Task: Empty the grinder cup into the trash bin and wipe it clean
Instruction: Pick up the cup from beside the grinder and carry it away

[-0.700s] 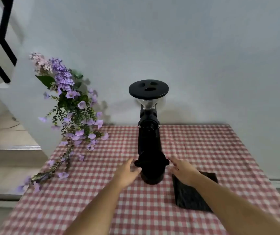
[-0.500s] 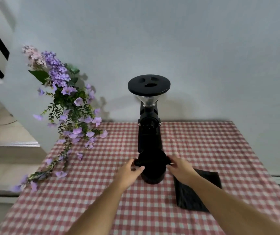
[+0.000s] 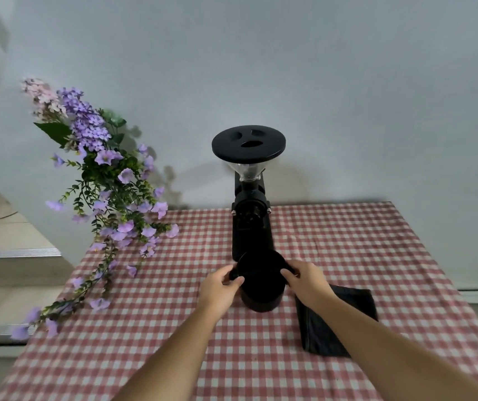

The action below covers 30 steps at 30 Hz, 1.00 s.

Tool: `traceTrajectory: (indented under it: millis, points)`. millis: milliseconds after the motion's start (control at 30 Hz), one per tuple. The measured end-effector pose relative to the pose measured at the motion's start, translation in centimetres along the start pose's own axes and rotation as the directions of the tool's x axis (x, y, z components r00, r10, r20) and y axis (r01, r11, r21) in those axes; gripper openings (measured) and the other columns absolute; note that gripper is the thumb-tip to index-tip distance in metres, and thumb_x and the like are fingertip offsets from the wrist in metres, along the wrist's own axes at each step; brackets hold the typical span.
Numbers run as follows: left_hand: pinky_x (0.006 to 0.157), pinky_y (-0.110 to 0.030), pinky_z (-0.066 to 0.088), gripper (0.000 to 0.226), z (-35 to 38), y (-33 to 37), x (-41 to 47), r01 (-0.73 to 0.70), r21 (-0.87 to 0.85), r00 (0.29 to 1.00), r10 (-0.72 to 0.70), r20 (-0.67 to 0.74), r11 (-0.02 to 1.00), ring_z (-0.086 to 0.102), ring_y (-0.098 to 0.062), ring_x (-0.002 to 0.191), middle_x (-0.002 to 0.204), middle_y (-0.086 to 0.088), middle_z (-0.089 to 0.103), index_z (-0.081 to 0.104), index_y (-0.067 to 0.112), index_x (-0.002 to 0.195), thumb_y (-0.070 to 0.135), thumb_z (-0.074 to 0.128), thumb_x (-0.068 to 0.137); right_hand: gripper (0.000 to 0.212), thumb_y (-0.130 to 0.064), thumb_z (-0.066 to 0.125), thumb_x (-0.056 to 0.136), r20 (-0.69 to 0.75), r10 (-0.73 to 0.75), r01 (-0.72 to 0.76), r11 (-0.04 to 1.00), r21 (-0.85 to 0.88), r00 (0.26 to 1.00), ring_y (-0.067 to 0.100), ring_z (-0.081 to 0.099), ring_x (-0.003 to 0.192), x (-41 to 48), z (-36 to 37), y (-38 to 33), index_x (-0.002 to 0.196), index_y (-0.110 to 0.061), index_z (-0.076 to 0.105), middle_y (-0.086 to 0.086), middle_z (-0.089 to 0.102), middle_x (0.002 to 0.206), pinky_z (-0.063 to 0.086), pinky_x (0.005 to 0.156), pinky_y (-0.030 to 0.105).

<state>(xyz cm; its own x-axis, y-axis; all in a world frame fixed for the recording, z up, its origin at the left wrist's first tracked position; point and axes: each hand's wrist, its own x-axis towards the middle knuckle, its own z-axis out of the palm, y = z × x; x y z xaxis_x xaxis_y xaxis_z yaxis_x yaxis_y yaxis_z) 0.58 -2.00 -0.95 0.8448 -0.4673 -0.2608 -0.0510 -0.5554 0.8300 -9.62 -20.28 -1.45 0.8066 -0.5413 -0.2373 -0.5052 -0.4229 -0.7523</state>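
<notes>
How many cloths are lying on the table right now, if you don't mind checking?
1. A dark folded cloth lies on the checked tablecloth, to the right of the grinder cup and partly under the right forearm. None other shows, though the arms could hide something small.

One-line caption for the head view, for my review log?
Both hands, left hand and right hand, grasp the black grinder cup at the grinder.

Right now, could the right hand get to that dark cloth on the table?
Probably yes. The right hand is on the black cup, and the dark cloth lies flat just beside and under that forearm, with nothing between them. It would have to let go of the cup first.
</notes>
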Motion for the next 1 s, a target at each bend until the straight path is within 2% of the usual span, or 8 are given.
traceTrajectory:
  millis: [67, 200, 367, 467, 533, 667, 833, 1000]
  points:
    - [0.097, -0.030, 0.050, 0.044, -0.2, 0.9, -0.2, -0.042, -0.003, 0.999, 0.042, 0.005, 0.999, 0.061, -0.011, 0.112, 0.128, 0.003, 0.063, 0.058, 0.023, 0.132, 0.027, 0.067, 0.089, 0.030, -0.025, 0.051, 0.097, -0.033, 0.013, -0.012, 0.999, 0.031, 0.999, 0.003, 0.058, 0.070, -0.3, -0.8, -0.3, 0.124, -0.016, 0.060, -0.006, 0.069, 0.091, 0.039, 0.049, 0.009]
    - [0.095, -0.028, 0.051, 0.046, 0.2, 3.0, -0.5, -0.128, -0.029, 0.990, 0.129, 0.054, 0.991, 0.064, -0.007, 0.103, 0.123, 0.004, 0.066, 0.059, 0.024, 0.129, 0.027, 0.071, 0.085, 0.029, -0.023, 0.050, 0.097, -0.128, 0.022, -0.018, 0.999, 0.032, 0.992, 0.001, 0.058, 0.066, -1.7, -2.9, -0.4, 0.121, -0.012, 0.061, -0.012, 0.065, 0.081, 0.037, 0.044, 0.007]
    - [0.086, -0.028, 0.054, 0.044, 3.5, 5.3, -1.1, -0.208, -0.018, 0.955, 0.207, 0.212, 0.978, 0.065, -0.006, 0.094, 0.111, 0.005, 0.069, 0.064, 0.022, 0.119, 0.031, 0.078, 0.079, 0.038, -0.022, 0.047, 0.098, -0.254, 0.139, -0.122, 0.989, 0.083, 0.957, 0.019, 0.059, 0.113, -5.9, -6.1, 1.8, 0.135, -0.012, 0.052, 0.003, 0.063, 0.127, 0.044, 0.083, 0.020]
    - [0.073, -0.016, 0.049, 0.039, 6.8, 6.7, -2.0, -0.289, 0.008, 0.910, 0.272, 0.313, 0.957, 0.062, 0.000, 0.087, 0.101, 0.009, 0.068, 0.065, 0.021, 0.110, 0.032, 0.080, 0.076, 0.033, -0.018, 0.047, 0.098, -0.351, 0.179, -0.159, 0.984, 0.085, 0.919, 0.020, 0.061, 0.109, -9.3, -8.1, 4.0, 0.129, -0.011, 0.057, 0.004, 0.066, 0.120, 0.045, 0.084, 0.023]
    - [0.075, -0.016, 0.047, 0.040, 9.3, 8.0, -3.0, -0.321, 0.016, 0.883, 0.293, 0.367, 0.947, 0.061, -0.003, 0.090, 0.102, 0.008, 0.067, 0.064, 0.020, 0.109, 0.033, 0.081, 0.075, 0.031, -0.017, 0.047, 0.098, -0.411, 0.208, -0.182, 0.978, 0.101, 0.888, 0.019, 0.062, 0.104, -11.9, -9.6, 5.6, 0.125, -0.011, 0.060, 0.004, 0.068, 0.115, 0.044, 0.079, 0.021]
    - [0.066, -0.009, 0.043, 0.029, 14.4, 10.3, -6.0, -0.442, 0.010, 0.798, 0.387, 0.462, 0.897, 0.059, -0.001, 0.086, 0.092, 0.019, 0.065, 0.061, 0.033, 0.096, 0.036, 0.080, 0.075, 0.029, -0.018, 0.047, 0.097, -0.517, 0.265, -0.233, 0.964, 0.127, 0.814, 0.015, 0.062, 0.092, -17.4, -12.8, 8.9, 0.120, -0.013, 0.064, 0.003, 0.070, 0.106, 0.048, 0.074, 0.021]
    - [0.080, -0.021, 0.053, 0.031, 21.0, 14.0, -11.4, -0.526, -0.050, 0.674, 0.451, 0.585, 0.849, 0.066, -0.006, 0.090, 0.094, 0.010, 0.071, 0.069, 0.023, 0.104, 0.030, 0.080, 0.076, 0.024, -0.018, 0.048, 0.097, -0.627, 0.365, -0.289, 0.931, 0.223, 0.688, 0.009, 0.062, 0.072, -24.8, -16.3, 14.2, 0.110, -0.014, 0.068, -0.007, 0.066, 0.078, 0.046, 0.059, 0.022]
    - [0.069, -0.008, 0.048, 0.031, 28.6, 16.8, -18.8, -0.545, -0.131, 0.514, 0.454, 0.728, 0.828, 0.066, -0.005, 0.081, 0.092, -0.001, 0.073, 0.069, 0.018, 0.104, 0.021, 0.081, 0.076, 0.023, -0.014, 0.049, 0.096, -0.646, 0.468, -0.323, 0.884, 0.338, 0.603, 0.023, 0.065, 0.093, -33.5, -20.6, 20.8, 0.111, -0.011, 0.067, 0.007, 0.070, 0.096, 0.053, 0.087, 0.040]
